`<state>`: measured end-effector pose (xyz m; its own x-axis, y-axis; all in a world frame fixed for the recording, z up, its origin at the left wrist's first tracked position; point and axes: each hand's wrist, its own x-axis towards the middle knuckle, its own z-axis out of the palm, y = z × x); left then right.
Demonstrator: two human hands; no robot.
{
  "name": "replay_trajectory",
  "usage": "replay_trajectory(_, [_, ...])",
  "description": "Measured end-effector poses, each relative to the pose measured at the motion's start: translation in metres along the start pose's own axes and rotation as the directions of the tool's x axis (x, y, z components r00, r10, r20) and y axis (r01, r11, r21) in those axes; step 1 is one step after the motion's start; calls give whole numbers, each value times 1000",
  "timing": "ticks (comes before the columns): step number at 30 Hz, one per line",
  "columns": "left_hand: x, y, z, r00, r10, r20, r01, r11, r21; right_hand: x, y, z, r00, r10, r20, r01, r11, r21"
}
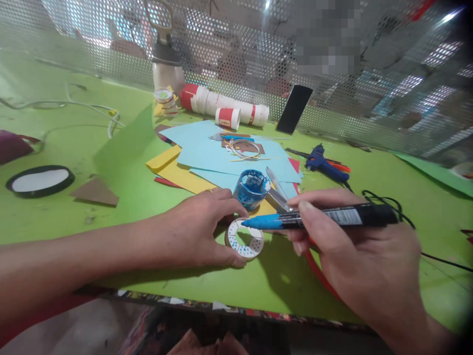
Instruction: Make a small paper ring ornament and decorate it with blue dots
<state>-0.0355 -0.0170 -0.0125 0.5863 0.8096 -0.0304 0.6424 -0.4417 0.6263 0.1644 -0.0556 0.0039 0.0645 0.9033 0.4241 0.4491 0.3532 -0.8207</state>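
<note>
Item: white paper ring [244,240], blue-dotted, flat on the green table [121,192], pinched by the left hand [199,227]; its near edge is hidden under the thumb. Right hand [354,256] closed around a blue marker [318,217], tip at the ring's rim. Behind: blue-smeared cup [252,187], blue paper sheets [207,148], glue gun [325,165]. Perforated metal screen [369,98] backs the table; beyond it, blur.

Green counter [121,207] fills the view, and the stack of coloured paper sheets [229,153] sits mid-surface as the landmark. Left of the stack lies a brown cardboard triangle [95,192], and further left a black-rimmed white oval [40,180]. Behind it lies a red-and-white tube [225,102] on its side. Right of it rests a blue glue gun [325,165]. In front, a small dotted paper ring [244,239] sits on the green.
</note>
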Motion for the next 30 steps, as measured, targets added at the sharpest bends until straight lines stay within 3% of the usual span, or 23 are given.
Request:
replay_trajectory(4, [0, 0, 1, 1000, 18, -9, -18, 1000, 13, 2, 4, -3, 997, -22, 76, 15, 995, 97])
replay_trajectory(10, [0, 1, -1, 1000, -1, -7, 1, 1000, 10, 12, 5, -9, 971, 105, 214, -183, 903, 389])
replay_trajectory(14, [-2, 1, -1, 1000, 4, -5, -4, 1000, -14, 28, 1, -21, 972, 105, 209, -204, 815, 542])
replay_trajectory(17, [-3, 1, -1, 1000, 11, -15, -12, 999, -32, 39, -1, -30, 986, 51, 161, -135, 808, 573])
replay_trajectory(19, [-3, 1, 0, 999, 22, -27, -22, 999, -30, 43, -2, -32, 993, 37, 112, -91, 846, 526])
replay_trajectory(23, [-4, 1, 0, 998, 24, -60, -25, 1000, -19, 44, -7, -28, 997, 9, 76, -30, 961, 276])
replay_trajectory(26, [-4, 0, 1, 997, 26, -68, -28, 999, -24, 48, -15, -18, 990, -45, 135, 37, 998, 57])
replay_trajectory(30, [-4, -3, 3, 996, 45, -81, -48, 998, -32, 59, -20, -3, 962, -53, 269, 113, 970, -214])
